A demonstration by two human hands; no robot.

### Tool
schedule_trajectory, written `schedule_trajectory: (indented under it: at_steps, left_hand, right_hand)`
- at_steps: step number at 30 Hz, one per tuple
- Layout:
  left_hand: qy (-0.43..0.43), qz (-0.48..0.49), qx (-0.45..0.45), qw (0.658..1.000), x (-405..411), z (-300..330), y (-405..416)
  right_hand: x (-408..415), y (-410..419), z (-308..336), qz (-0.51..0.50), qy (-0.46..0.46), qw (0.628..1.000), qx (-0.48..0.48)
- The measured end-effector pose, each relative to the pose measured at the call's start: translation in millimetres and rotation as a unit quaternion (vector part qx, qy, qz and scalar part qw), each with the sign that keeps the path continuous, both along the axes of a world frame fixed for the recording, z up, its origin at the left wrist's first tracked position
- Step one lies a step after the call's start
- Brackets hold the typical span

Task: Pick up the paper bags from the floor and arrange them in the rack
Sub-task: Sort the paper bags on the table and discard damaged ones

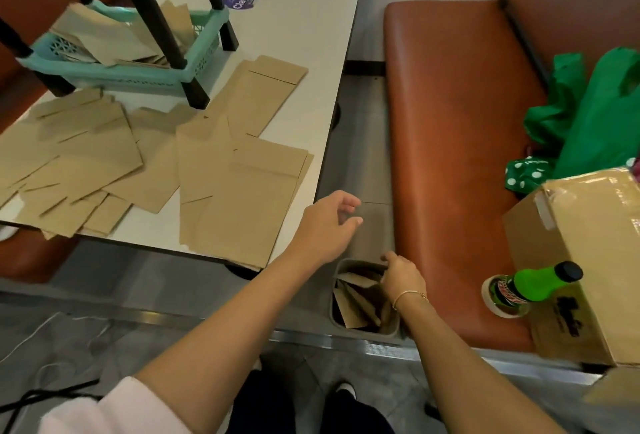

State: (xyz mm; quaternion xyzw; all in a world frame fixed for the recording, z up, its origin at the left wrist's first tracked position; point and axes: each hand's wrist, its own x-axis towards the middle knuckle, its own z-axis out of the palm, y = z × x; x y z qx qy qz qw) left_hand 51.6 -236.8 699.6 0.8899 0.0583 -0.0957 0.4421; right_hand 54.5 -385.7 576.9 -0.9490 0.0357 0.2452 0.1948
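Several flat brown paper bags [239,198] lie scattered on the white table [311,35]. More bags [104,35] sit in the lower tray of a teal rack [114,75] with black legs at the table's far left. On the floor between table and bench stands a small grey bin [393,329] holding more paper bags [356,302]. My right hand [401,274] reaches into the bin, fingers curled at the bags; whether it grips one is hidden. My left hand [329,222] hovers open above the floor by the table's corner, holding nothing.
An orange-brown bench seat [457,128] runs along the right. On it lie a green cloth bag [595,115], a cardboard box [588,260], a green bottle [533,283] and a tape roll [498,309]. Cables [52,336] lie on the floor at lower left.
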Motion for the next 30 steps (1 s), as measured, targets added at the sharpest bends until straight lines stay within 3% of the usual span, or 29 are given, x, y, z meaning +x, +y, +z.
schedule_trajectory:
  at_steps: [6, 19, 25, 30]
  left_hand:
    - [-0.012, -0.005, -0.002, 1.000, 7.3, 6.4, -2.9]
    - [-0.060, 0.068, -0.009, 0.996, 26.1, 41.5, 48.4]
    - [-0.013, 0.151, 0.127, 0.980, 39.6, 31.4, 100.1]
    - [0.092, 0.134, 0.235, 0.958, 36.5, 22.7, 134.0]
  right_hand:
    - [20.1, 13.8, 26.8, 0.031, -0.016, 0.999, 0.021]
    - [69.2, 69.9, 144.2, -0.010, -0.242, 0.965, 0.103]
    - [79.4, 118.7, 171.7, 0.039, -0.189, 0.974, 0.122]
    - [77.6, 144.8, 166.8, 0.068, -0.108, 0.989, 0.068]
